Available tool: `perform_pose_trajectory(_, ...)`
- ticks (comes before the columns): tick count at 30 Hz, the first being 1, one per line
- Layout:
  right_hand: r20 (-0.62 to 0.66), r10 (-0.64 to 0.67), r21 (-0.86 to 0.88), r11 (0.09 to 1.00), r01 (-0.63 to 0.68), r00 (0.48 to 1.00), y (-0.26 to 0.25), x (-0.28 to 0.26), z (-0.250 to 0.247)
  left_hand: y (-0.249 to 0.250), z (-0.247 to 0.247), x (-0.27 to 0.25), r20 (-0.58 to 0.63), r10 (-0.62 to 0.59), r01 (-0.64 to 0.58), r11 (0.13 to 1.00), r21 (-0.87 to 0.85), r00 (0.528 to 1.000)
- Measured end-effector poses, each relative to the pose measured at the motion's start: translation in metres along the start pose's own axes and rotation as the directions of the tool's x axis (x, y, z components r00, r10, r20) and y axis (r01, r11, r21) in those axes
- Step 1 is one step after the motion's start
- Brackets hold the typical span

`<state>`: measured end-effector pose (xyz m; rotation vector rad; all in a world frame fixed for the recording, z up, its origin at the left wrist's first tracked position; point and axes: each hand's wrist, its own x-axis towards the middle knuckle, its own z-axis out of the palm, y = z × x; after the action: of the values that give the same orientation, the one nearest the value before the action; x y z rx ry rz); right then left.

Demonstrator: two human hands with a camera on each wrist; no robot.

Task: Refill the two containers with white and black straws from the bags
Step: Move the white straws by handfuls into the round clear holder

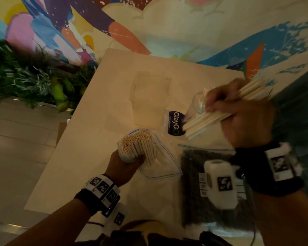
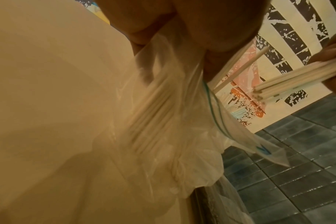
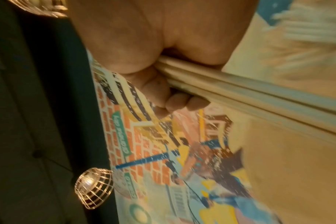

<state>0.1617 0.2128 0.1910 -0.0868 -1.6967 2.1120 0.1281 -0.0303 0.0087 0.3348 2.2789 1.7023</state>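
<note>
My left hand grips a clear zip bag of white straws upright over the table, straw ends showing at its mouth. In the left wrist view the bag hangs crumpled below the palm. My right hand holds a loose bundle of white straws, blurred, above a clear container that has some white straws in it. The right wrist view shows fingers curled round the bundle. A second clear container stands empty to the left. The bag of black straws lies flat at the front right.
The pale table ends at the left above a tiled floor. Green plants and a painted wall lie beyond. A dark "ClayGO" label sits between the containers. A caged lamp shows in the right wrist view.
</note>
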Motion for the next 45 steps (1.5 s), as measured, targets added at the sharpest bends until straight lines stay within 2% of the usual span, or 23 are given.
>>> perform_pose_trajectory(2,-0.113,-0.169,-0.019,0.986,0.168,0.979,-0.019,0.022,-0.013,0.000,0.000,0.000,0.003,0.008,-0.008,1.000,-0.016,1.000)
perform_pose_trajectory(4,-0.216,-0.309,-0.018,0.950,0.313,0.926,-0.030,0.041,-0.028,0.003,0.000,-0.001,0.005,0.021,-0.021,1.000,-0.008,1.000)
perform_pose_trajectory(7,-0.274,-0.401,-0.094,0.916,0.390,0.874,-0.028,0.060,-0.042,0.006,0.000,-0.002,0.001,0.019,-0.019,1.000,0.006,1.000)
perform_pose_trajectory(9,-0.310,-0.380,-0.166,0.924,0.344,0.872,-0.017,0.069,-0.044,0.007,0.001,-0.003,-0.008,0.027,-0.027,1.000,0.012,1.000)
perform_pose_trajectory(14,-0.326,-0.244,-0.223,0.959,0.176,0.913,0.023,0.083,-0.053,0.008,0.001,-0.003,-0.016,0.013,-0.013,1.000,0.011,1.000)
perform_pose_trajectory(20,-0.339,-0.244,-0.168,0.966,0.196,0.909,0.035,0.089,-0.062,0.007,0.001,-0.005,-0.020,-0.012,0.012,1.000,-0.003,1.000)
perform_pose_trajectory(24,-0.356,-0.084,-0.208,0.978,0.009,0.931,0.061,0.092,-0.070,0.008,0.002,-0.005,-0.023,-0.017,0.017,1.000,0.025,1.000)
perform_pose_trajectory(27,-0.386,-0.013,-0.308,0.944,-0.116,0.922,0.082,0.094,-0.080,0.012,0.002,-0.005,-0.025,-0.002,0.003,0.999,0.037,1.000)
perform_pose_trajectory(29,-0.398,-0.047,-0.488,0.856,-0.168,0.916,0.088,0.095,-0.082,0.011,0.001,-0.005,-0.027,-0.009,0.009,1.000,0.022,1.000)
perform_pose_trajectory(32,-0.394,-0.161,-0.776,0.586,-0.233,0.905,0.086,0.094,-0.081,0.011,0.001,-0.006,-0.025,-0.018,0.018,1.000,-0.010,1.000)
perform_pose_trajectory(33,-0.387,-0.221,-0.801,0.561,-0.208,0.895,0.084,0.093,-0.080,0.011,0.001,-0.006,-0.022,-0.019,0.019,1.000,-0.018,1.000)
perform_pose_trajectory(36,-0.384,-0.379,-0.768,0.637,-0.064,0.842,0.080,0.091,-0.075,0.013,0.001,-0.006,-0.018,-0.026,0.025,0.999,-0.035,1.000)
perform_pose_trajectory(38,-0.397,-0.420,-0.781,0.621,-0.060,0.816,0.083,0.092,-0.077,0.011,0.001,-0.005,-0.017,-0.021,0.020,0.999,-0.050,1.000)
perform_pose_trajectory(40,-0.392,-0.396,-0.830,0.542,-0.133,0.830,0.087,0.094,-0.082,0.010,0.001,-0.005,-0.018,-0.013,0.012,0.998,-0.064,1.000)
perform_pose_trajectory(43,-0.383,-0.195,-0.905,0.274,-0.325,0.903,0.097,0.093,-0.088,0.009,0.001,-0.005,-0.014,-0.026,0.025,0.998,-0.065,1.000)
perform_pose_trajectory(44,-0.390,-0.110,-0.913,0.176,-0.369,0.914,0.102,0.092,-0.091,0.008,0.001,-0.004,-0.013,-0.033,0.033,0.997,-0.064,0.999)
perform_pose_trajectory(45,-0.391,-0.051,-0.916,0.117,-0.383,0.919,0.106,0.089,-0.094,0.008,0.000,-0.005,-0.012,-0.035,0.034,0.997,-0.064,0.999)
